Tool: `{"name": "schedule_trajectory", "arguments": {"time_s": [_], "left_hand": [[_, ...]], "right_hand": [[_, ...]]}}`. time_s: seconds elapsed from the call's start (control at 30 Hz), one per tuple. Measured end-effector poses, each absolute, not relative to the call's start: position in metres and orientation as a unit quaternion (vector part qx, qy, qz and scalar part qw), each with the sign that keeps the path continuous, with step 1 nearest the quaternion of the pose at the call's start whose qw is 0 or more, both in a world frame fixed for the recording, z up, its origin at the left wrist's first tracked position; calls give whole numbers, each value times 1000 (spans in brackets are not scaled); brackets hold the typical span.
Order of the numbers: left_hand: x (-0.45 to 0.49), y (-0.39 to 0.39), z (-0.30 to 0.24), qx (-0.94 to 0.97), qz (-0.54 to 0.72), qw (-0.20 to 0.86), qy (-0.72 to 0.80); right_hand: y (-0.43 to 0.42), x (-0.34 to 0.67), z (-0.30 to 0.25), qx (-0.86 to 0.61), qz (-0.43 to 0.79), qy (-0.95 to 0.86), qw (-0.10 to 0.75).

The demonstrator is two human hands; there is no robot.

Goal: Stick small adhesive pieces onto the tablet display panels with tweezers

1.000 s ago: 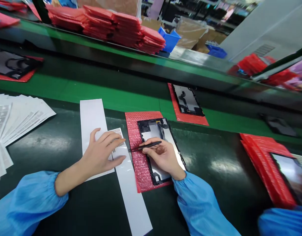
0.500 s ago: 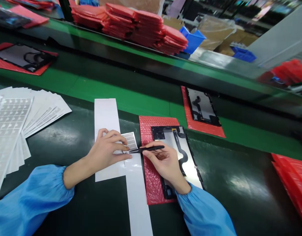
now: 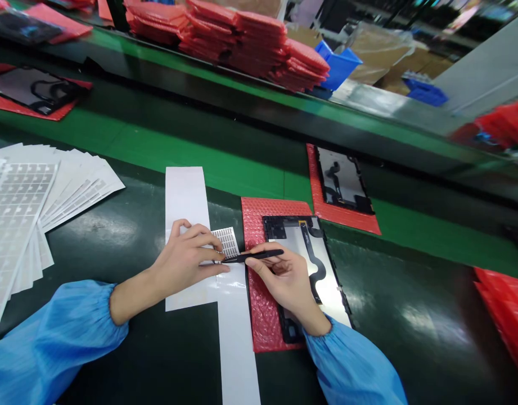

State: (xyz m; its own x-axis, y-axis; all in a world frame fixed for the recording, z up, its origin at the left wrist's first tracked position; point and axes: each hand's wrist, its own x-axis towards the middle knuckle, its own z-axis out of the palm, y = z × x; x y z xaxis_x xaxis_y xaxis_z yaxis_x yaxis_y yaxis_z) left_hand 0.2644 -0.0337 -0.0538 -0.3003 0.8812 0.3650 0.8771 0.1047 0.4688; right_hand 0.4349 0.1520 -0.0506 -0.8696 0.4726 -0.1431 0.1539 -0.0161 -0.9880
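My right hand (image 3: pixel 283 275) pinches black tweezers (image 3: pixel 261 255), their tips pointing left. Those tips meet a small white label sheet (image 3: pixel 227 239) printed with rows of grey marks. My left hand (image 3: pixel 189 251) has its thumb and fingers closed on the near edge of that sheet, over white paper strips (image 3: pixel 185 194). Its fingertips partly hide the tweezer tips and whatever lies between them. Under my right wrist lies a tablet-sized screen panel (image 3: pixel 332 287) with a black ribbon cable (image 3: pixel 312 256), resting on a red bubble-wrap bag (image 3: pixel 262 315).
Fanned label sheets (image 3: pixel 18 225) lie at the left. The green conveyor belt (image 3: pixel 225 166) beyond the table carries another panel (image 3: pixel 343 177) and a further panel (image 3: pixel 31 93) on red bags. Red bags (image 3: pixel 237 39) and a blue bin (image 3: pixel 337 64) stand on the shelf. More red bags (image 3: pixel 505 315) lie right.
The panels on the belt have shifted left. My hands keep nearly the same pose at the label sheet, with the tweezers still at its near edge. The view has shifted slightly.
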Motion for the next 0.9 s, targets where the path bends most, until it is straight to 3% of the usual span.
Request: {"name": "schedule_trajectory", "arguments": {"time_s": [0.73,0.9], "left_hand": [[266,-33,-53,585,325,13,743],[265,-36,-52,590,323,17,739]], "right_hand": [[148,434,-49,-213,681,-692,109],[177,431,-41,-240,703,-654,146]]}}
